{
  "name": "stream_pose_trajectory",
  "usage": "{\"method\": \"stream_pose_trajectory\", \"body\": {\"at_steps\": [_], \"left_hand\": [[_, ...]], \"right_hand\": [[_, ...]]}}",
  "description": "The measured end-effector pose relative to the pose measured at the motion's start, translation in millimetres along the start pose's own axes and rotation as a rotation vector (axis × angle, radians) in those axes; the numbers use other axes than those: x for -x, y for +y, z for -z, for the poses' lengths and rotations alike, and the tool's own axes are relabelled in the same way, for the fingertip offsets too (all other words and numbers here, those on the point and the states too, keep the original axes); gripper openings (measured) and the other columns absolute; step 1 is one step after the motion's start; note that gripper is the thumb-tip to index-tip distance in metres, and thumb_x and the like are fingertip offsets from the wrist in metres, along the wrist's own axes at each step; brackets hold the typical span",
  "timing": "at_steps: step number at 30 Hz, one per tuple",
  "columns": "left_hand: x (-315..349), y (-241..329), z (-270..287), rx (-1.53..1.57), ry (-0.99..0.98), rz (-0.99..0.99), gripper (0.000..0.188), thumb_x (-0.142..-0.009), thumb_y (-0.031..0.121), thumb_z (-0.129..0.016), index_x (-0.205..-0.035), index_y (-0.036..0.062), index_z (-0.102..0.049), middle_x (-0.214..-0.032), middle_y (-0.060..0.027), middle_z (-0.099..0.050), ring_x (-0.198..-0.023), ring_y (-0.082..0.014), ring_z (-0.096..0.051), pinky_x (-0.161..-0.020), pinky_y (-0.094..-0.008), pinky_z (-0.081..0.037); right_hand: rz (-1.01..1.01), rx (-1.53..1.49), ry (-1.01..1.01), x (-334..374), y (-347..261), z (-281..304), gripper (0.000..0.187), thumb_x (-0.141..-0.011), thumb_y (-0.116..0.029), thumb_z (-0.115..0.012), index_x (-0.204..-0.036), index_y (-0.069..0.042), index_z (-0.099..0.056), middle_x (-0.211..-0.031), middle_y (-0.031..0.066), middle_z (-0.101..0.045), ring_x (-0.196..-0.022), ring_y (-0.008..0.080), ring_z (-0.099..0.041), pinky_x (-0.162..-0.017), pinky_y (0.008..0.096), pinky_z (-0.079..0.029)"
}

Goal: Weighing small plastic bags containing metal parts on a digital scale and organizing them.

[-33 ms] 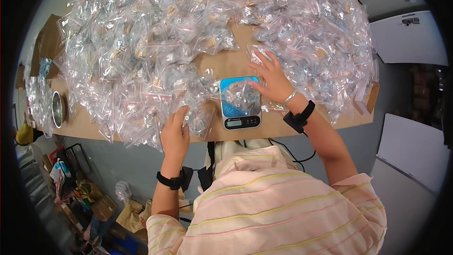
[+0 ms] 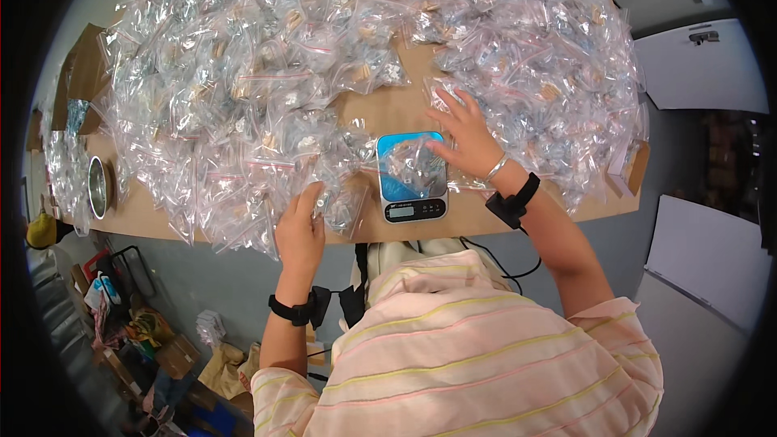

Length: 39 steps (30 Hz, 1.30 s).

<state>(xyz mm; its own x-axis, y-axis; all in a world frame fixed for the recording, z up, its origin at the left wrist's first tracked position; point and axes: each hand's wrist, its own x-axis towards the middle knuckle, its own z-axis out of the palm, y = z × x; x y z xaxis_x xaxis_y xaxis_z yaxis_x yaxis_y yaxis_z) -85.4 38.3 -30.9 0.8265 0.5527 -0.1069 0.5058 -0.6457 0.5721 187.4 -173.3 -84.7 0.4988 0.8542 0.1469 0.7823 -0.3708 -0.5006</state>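
A small kitchen scale (image 2: pixel 413 209) with a blue platform and a black display strip stands near the table's front edge. On its platform lies a clear zip bag of small parts (image 2: pixel 411 163). My right hand (image 2: pixel 472 142) hovers at the scale's right side, fingers spread, its thumb over the bag's edge; whether it touches the bag I cannot tell. To the left of the scale, my left hand (image 2: pixel 299 231) has its fingers curled at the edge of another clear zip bag (image 2: pixel 344 204). That bag lies at the front of the left heap; the fingertips are partly hidden.
Heaps of filled clear zip bags (image 2: pixel 235 97) cover much of the brown table (image 2: pixel 372 109). A metal bowl (image 2: pixel 99 188) and a cardboard box (image 2: pixel 85 77) stand at the left. An open carton (image 2: pixel 630 168) sits at the right edge. Cables (image 2: pixel 518 271) hang below the front edge.
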Motion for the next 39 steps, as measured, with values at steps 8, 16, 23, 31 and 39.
{"method": "stream_pose_trajectory", "body": {"at_steps": [8, 16, 23, 31, 39], "left_hand": [[-10.4, 7.1, -4.1, 0.031, -0.026, 0.03, 0.057, -0.074, -0.005, -0.063, -0.125, 0.018, -0.058, -0.098, -0.0126, -0.064, -0.078, -0.0335, -0.062, -0.068, -0.0412, -0.051], [-27.7, 28.4, -51.8, 0.028, -0.141, -0.211, 0.056, -0.073, -0.002, -0.064, -0.125, 0.0182, -0.059, -0.115, -0.0206, -0.059, -0.102, -0.0404, -0.059, -0.084, -0.0459, -0.05], [-40.2, 22.5, -135.6, -0.116, -0.226, -0.617, 0.049, -0.079, 0.006, -0.062, -0.127, 0.0165, -0.057, -0.129, -0.019, -0.054, -0.117, -0.0364, -0.054, -0.096, -0.0482, -0.045], [-97.2, 94.5, -78.5, -0.109, -0.596, -0.51, 0.098, -0.072, 0.015, -0.071, -0.154, 0.0126, -0.018, -0.15, -0.0343, -0.017, -0.138, -0.0518, -0.026, -0.11, -0.0633, -0.024], [-330.9, 22.9, -115.1, -0.437, 0.25, -0.627, 0.06, -0.083, -0.002, -0.054, -0.141, 0.0011, -0.04, -0.137, -0.0214, -0.048, -0.125, -0.0373, -0.049, -0.104, -0.0478, -0.039]], "right_hand": [[-0.02, 0.009, -0.161, -2.2, -18.6, -14.2, 0.064, -0.076, -0.038, -0.077, -0.133, -0.018, -0.055, -0.149, 0.02, -0.034, -0.138, 0.0434, -0.025, -0.114, 0.056, -0.021], [-0.211, 0.063, -0.368, 36.7, -27.5, -60.9, 0.061, -0.074, -0.024, -0.076, -0.13, -0.021, -0.052, -0.118, 0.0166, -0.05, -0.118, 0.0396, -0.049, -0.092, 0.049, -0.047], [-0.381, -0.02, 0.104, -6.8, 31.0, 75.2, 0.034, -0.08, -0.019, -0.064, -0.113, -0.011, -0.061, -0.104, 0.0142, -0.062, -0.092, 0.0325, -0.062, -0.081, 0.0428, -0.05], [-0.276, 0.638, 0.715, -102.7, 80.0, 261.9, 0.059, -0.08, -0.031, -0.075, -0.131, -0.008, -0.054, -0.128, 0.0215, -0.049, -0.119, 0.0385, -0.045, -0.103, 0.0483, -0.037], [-0.2, 0.365, 0.446, -46.4, 18.3, 178.5, 0.052, -0.085, -0.025, -0.072, -0.131, -0.009, -0.054, -0.137, 0.0215, -0.043, -0.128, 0.0411, -0.038, -0.107, 0.0504, -0.032]]}}
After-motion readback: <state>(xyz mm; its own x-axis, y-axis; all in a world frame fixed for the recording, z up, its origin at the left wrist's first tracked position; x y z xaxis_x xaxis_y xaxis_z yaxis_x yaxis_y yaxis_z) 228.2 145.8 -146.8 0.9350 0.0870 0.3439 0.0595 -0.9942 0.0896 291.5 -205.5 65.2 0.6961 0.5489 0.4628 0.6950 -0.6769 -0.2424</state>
